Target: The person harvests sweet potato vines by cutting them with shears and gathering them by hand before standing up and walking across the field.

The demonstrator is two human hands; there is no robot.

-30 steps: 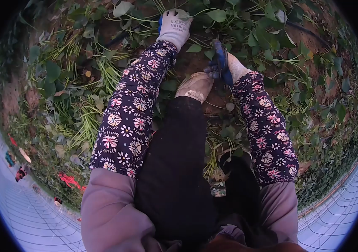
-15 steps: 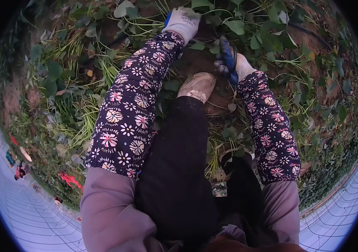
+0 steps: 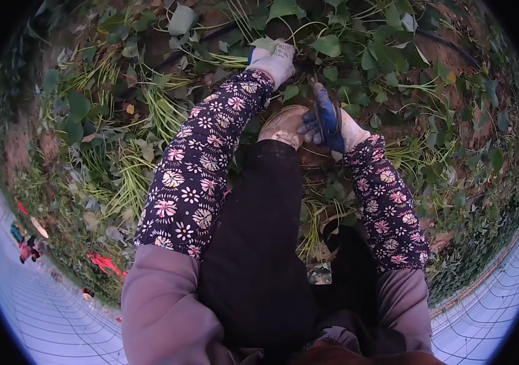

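While the left hand clutches green vines at the far side, the right hand is clenched just right of a shoe.

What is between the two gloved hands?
In the head view, green leaves and vine stems sit between the left hand and the right hand.

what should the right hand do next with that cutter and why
Probably bring the right hand up to the stems just below the left hand and cut there. The left hand is closed in the vines, seemingly holding them, while the right hand grips a dark tool near the shoe, not yet at the stems.
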